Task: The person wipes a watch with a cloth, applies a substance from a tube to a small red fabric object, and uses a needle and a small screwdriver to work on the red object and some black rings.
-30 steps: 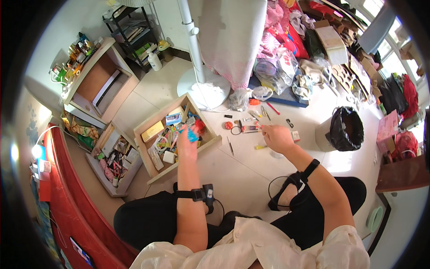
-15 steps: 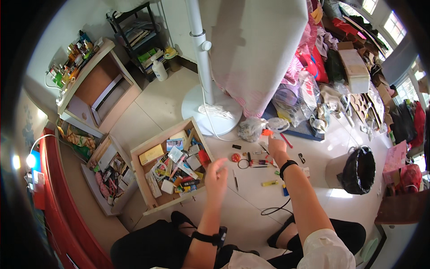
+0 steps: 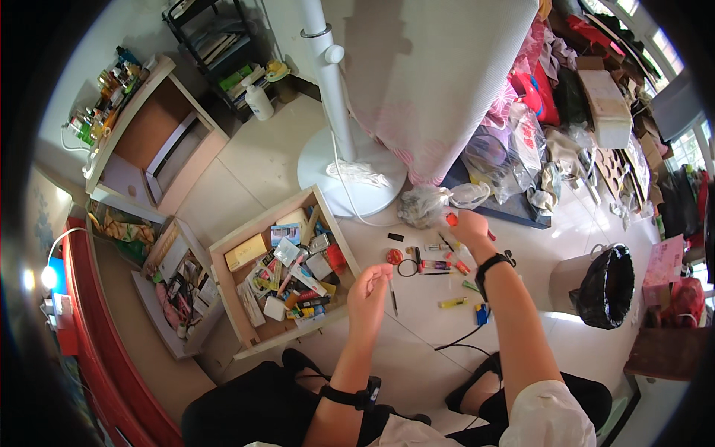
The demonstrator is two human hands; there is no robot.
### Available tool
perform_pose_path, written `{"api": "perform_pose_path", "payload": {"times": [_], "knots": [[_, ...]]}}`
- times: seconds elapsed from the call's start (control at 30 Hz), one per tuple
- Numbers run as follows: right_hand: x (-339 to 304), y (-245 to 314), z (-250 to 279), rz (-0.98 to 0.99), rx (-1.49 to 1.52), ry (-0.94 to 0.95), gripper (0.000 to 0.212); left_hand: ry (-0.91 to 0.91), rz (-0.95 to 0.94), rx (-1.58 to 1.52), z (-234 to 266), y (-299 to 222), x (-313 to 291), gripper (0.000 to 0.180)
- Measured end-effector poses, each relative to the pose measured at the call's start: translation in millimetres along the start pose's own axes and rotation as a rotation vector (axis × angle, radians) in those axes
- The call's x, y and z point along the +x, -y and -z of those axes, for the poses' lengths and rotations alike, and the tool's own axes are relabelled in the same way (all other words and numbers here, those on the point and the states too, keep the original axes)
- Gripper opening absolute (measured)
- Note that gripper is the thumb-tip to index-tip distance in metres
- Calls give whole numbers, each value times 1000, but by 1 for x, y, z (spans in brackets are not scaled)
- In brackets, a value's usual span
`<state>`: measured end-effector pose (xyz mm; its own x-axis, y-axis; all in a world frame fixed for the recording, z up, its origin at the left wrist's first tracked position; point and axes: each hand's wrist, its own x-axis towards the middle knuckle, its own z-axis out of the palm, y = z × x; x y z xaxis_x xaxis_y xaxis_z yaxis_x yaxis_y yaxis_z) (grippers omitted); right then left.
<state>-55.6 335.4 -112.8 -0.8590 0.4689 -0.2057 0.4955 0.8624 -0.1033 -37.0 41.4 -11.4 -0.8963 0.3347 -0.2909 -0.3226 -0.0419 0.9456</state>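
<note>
My right hand reaches over the floor beside a crumpled clear plastic bag. Its fingers are closed, and a small orange object shows at the fingertips. My left hand hovers near the right side of a wooden drawer, fingers curled together; whether anything is between them is hidden. Small things lie between and beyond the hands: a red round piece, a black ring, a pen-like stick, a yellow tube and a blue piece. The drawer holds jumbled small boxes and packets.
A second drawer full of odds and ends stands at left, below an open cabinet. A white stand base is behind the wooden drawer. At right is a bin with a black liner; bags and boxes are heaped beyond it.
My left hand has shifted right, away from the drawer's inside edge. My right hand has drawn slightly right, uncovering small red and orange items on the floor. The view has shifted slightly.
</note>
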Motion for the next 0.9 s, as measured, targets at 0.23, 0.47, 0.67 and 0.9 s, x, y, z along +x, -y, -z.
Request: {"api": "perform_pose_path", "payload": {"times": [0.23,0.47,0.67,0.9], "knots": [[-107,50,57,170,734,307,44,58,183,-65,-13,18,-13,28],[-145,80,86,108,989,275,39,-186,132,-307,24,27,-7,24],[-121,13,29,36,603,24,32,-717,28,229,115,43,31,36],[-112,55,-31,170,273,111,29,-568,-197,203,58,13,8,45]]}}
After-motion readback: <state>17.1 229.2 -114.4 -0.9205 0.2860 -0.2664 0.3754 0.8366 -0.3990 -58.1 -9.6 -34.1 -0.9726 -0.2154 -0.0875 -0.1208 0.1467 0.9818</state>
